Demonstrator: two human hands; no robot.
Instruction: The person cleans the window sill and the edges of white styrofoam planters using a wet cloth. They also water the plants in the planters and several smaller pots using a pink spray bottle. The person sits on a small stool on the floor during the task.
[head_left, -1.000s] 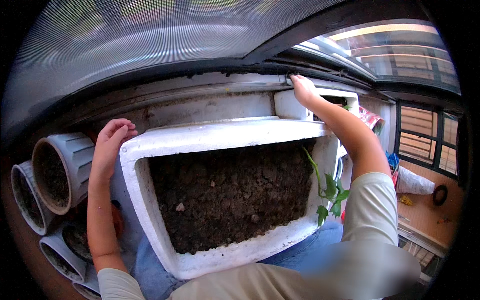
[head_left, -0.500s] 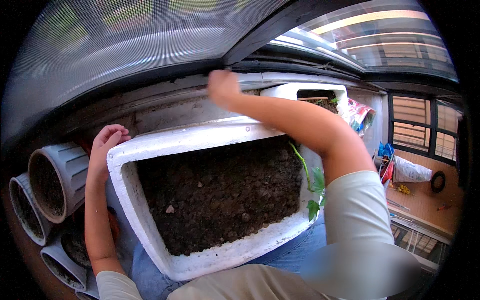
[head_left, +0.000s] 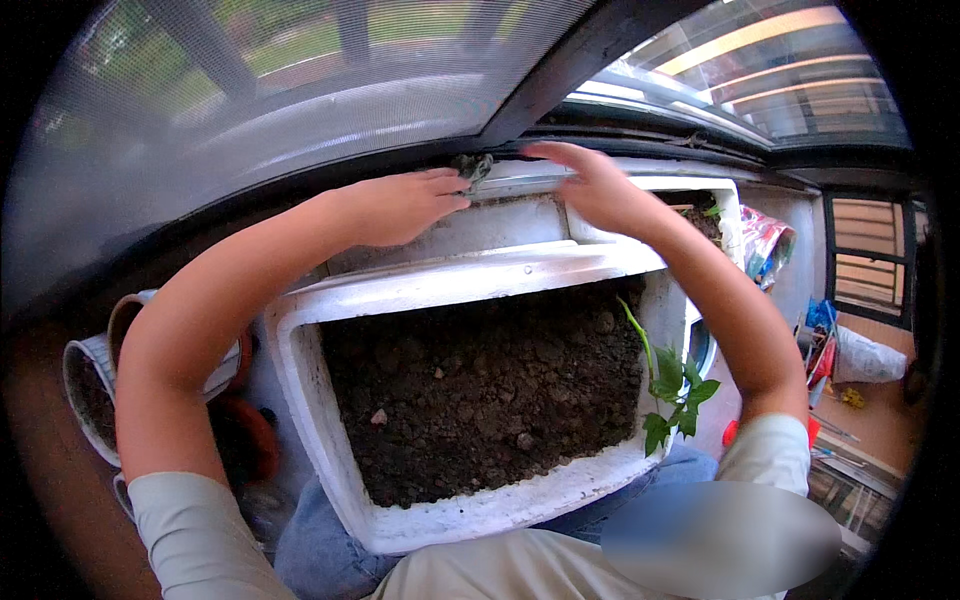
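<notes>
A white foam box [head_left: 300, 350] filled with dark soil [head_left: 480, 385] rests on my lap. A small green seedling [head_left: 670, 385] grows at its right edge. Both arms reach over the box to the window ledge [head_left: 520, 180]. My left hand [head_left: 400, 205] lies on the ledge, fingertips against a small grey-green clump [head_left: 472, 168]; whether it grips the clump I cannot tell. My right hand [head_left: 590, 185] hovers just right of the clump, fingers stretched out and holding nothing.
A second white planter [head_left: 715, 200] with soil stands behind on the right. Several round ribbed pots [head_left: 90, 395] sit at the left. A mesh window screen [head_left: 250, 110] fills the top. Bags and clutter [head_left: 850, 350] lie on the floor at the right.
My left hand left the box's far left corner and rose to the ledge. My right hand slid left along the ledge, then drew back right of the clump.
</notes>
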